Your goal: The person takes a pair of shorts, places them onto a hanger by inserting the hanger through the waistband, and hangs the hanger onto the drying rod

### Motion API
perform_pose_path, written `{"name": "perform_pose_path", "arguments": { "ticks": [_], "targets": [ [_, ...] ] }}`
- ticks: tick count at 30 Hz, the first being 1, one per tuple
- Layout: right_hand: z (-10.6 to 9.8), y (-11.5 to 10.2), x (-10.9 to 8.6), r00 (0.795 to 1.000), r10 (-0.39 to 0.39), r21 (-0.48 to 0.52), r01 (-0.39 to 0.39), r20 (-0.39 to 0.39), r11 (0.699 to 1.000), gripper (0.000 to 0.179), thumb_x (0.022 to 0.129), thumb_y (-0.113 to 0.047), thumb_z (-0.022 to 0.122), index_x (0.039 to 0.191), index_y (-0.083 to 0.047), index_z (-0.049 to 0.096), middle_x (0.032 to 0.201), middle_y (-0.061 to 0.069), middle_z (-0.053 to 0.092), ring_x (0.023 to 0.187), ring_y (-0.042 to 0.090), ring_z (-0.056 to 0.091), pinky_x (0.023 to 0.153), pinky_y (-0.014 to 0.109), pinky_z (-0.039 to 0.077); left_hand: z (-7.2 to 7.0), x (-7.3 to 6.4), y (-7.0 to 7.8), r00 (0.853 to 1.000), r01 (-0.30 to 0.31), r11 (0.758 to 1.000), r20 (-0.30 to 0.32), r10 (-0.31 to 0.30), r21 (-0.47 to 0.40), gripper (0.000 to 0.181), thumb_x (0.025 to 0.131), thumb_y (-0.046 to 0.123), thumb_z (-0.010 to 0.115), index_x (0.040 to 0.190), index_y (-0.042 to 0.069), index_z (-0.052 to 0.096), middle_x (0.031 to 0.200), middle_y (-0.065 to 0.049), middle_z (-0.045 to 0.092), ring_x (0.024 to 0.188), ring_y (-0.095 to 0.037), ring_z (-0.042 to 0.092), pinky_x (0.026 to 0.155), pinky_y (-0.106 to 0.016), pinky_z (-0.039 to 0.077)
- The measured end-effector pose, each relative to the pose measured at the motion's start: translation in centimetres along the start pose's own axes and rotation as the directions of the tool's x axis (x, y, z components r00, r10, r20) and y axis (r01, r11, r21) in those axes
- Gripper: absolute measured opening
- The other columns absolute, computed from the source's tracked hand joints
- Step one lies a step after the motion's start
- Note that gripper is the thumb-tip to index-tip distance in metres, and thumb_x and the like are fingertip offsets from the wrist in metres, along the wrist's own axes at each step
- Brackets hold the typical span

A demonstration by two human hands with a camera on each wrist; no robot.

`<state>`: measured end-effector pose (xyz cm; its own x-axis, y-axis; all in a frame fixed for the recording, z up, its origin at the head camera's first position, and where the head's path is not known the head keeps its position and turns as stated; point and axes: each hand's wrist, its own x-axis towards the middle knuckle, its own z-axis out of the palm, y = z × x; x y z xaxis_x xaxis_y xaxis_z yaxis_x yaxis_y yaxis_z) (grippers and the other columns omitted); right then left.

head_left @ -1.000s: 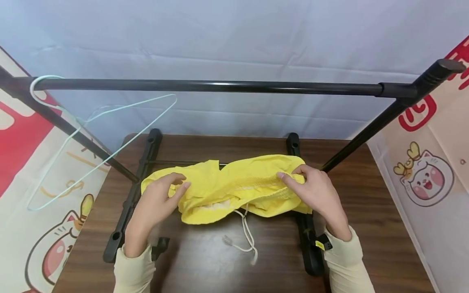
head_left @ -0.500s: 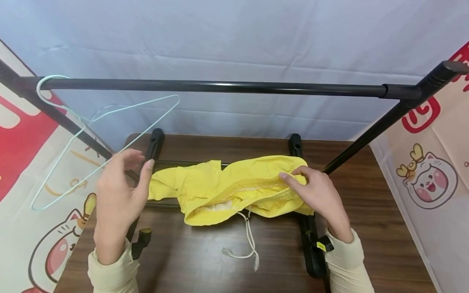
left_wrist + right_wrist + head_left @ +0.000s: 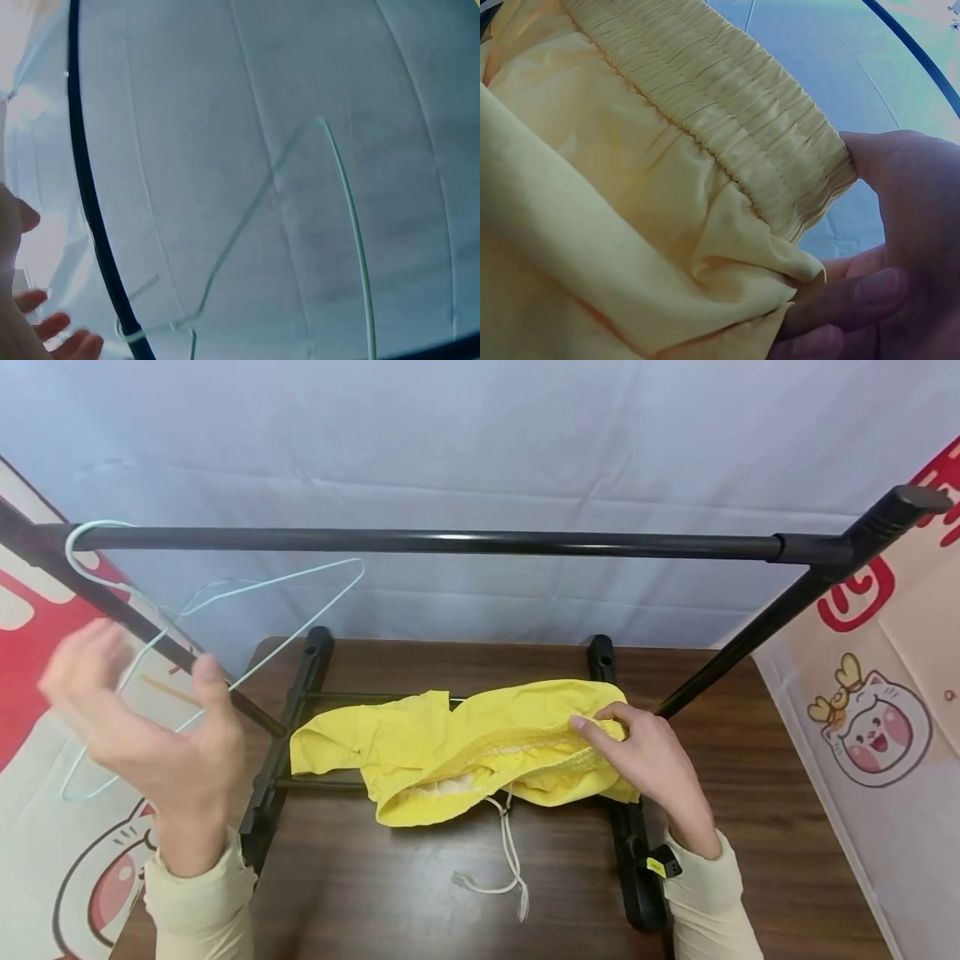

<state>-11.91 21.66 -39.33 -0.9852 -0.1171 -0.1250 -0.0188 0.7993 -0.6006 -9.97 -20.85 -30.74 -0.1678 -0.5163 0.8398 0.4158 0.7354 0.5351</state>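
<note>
Swung up and leftward since half a second ago, the left hand (image 3: 161, 739) now hovers well apart from the yellow shorts (image 3: 420, 739); these and the right hand (image 3: 654, 750) lie much as they did.

The shorts rest on the worktop (image 3: 390, 902), over the lower bars (image 3: 330, 785) of the black rack, their long axis running left to right, roughly parallel to the top bar (image 3: 427, 541). One leg points left; the waist opening faces the person, and a pale drawstring (image 3: 510, 843) trails from it towards the near edge.

The right hand comes in from the near right, fingers pointing up and left, and pinches the right end of the shorts; the right wrist view shows its thumb at the edge of the gathered waistband (image 3: 727, 112) and its fingertips under the cloth below.

The left hand, blurred, points away and leftward, fingers loosely bent and apart, thumb raised on the right. It overlaps the pale green hanger (image 3: 298, 631), hooked over the top bar's left end; whether they touch cannot be told.
</note>
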Motion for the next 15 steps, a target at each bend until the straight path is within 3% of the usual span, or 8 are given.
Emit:
{"name": "perform_pose_path", "arguments": {
  "ticks": [3, 6, 10, 13, 15],
  "targets": [
    [-0.1, 0.0, 0.1, 1.000, -0.003, -0.007, 0.003, -0.003, 1.000, 0.068, 0.098, -0.072, 0.055, 0.129, -0.014, 0.069, 0.088, 0.005, 0.070, 0.070, 0.019, 0.057, 0.070, 0.032, 0.047, 0.0, 1.4, -0.7, 0.997, 0.068, 0.997, -0.025, -0.067, 0.042, 0.078, 0.080, 0.066, 0.076, 0.126, 0.004, 0.061, 0.124, 0.000, 0.061, 0.122, -0.018, 0.055, 0.110, -0.031, 0.042],
    [-0.2, 0.0, 0.1, 1.000, -0.004, -0.015, 0.004, 0.007, 1.000, 0.068, 0.098, -0.073, 0.055, 0.129, -0.014, 0.069, 0.091, 0.004, 0.072, 0.072, 0.018, 0.059, 0.071, 0.032, 0.047, -0.5, 2.4, -1.9, 0.989, 0.132, 0.981, 0.049, -0.140, 0.146, 0.069, 0.083, 0.055, 0.075, 0.133, 0.009, 0.057, 0.123, 0.013, 0.059, 0.120, -0.006, 0.056, 0.110, -0.027, 0.039],
    [-0.1, 0.1, 0.0, 1.000, -0.008, -0.010, 0.009, 0.023, 1.000, 0.067, 0.099, -0.071, 0.054, 0.129, -0.013, 0.069, 0.082, 0.004, 0.066, 0.068, 0.018, 0.056, 0.069, 0.032, 0.045, -0.8, 3.4, -3.6, 0.971, 0.153, 0.948, 0.134, -0.197, 0.279, 0.051, 0.089, 0.043, 0.070, 0.131, 0.017, 0.058, 0.111, 0.031, 0.056, 0.109, 0.009, 0.058, 0.103, -0.022, 0.041],
    [0.1, 0.1, 0.0, 1.000, -0.013, 0.001, 0.013, 0.023, 1.000, 0.066, 0.100, -0.070, 0.055, 0.130, -0.013, 0.069, 0.078, 0.004, 0.062, 0.065, 0.019, 0.053, 0.066, 0.032, 0.044, -0.8, 4.0, -4.8, 0.943, 0.186, 0.915, 0.196, -0.269, 0.358, 0.044, 0.092, 0.044, 0.070, 0.129, 0.022, 0.062, 0.099, 0.035, 0.057, 0.098, 0.017, 0.057, 0.098, -0.018, 0.042],
    [0.2, 0.2, 0.1, 1.000, -0.016, 0.003, 0.016, 0.022, 1.000, 0.065, 0.100, -0.069, 0.055, 0.129, -0.013, 0.069, 0.078, 0.003, 0.062, 0.065, 0.019, 0.053, 0.066, 0.032, 0.044, -0.7, 4.4, -5.3, 0.910, 0.213, 0.882, 0.244, -0.337, 0.421, 0.043, 0.094, 0.048, 0.068, 0.128, 0.022, 0.065, 0.096, 0.022, 0.069, 0.094, 0.017, 0.059, 0.094, -0.015, 0.041]
  ]
}}
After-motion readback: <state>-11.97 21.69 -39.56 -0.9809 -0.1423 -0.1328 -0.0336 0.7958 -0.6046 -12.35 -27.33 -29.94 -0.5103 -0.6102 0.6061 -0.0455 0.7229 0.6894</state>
